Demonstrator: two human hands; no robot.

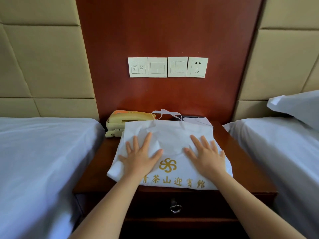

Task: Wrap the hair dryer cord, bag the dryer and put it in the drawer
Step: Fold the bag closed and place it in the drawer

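Note:
A white cloth bag (170, 135) with a gold emblem and gold characters lies flat on the dark wooden nightstand (241, 163). Its drawstring loops point toward the wall. My left hand (140, 156) presses flat on the bag's left half, fingers spread. On the right half my right hand (206, 155) lies the same way, palm down. The hair dryer and its cord are not visible; whether they are inside the bag I cannot tell. The nightstand drawer (175, 202) below the bag is closed, with a metal ring pull (175, 208) at its centre.
A beige telephone (119, 122) sits at the back left of the nightstand, partly under the bag's edge. White-sheeted beds (43, 161) flank the nightstand, and the right bed (284, 152) carries a pillow (296, 107). Switch plates and a socket (198, 66) are on the red wall panel.

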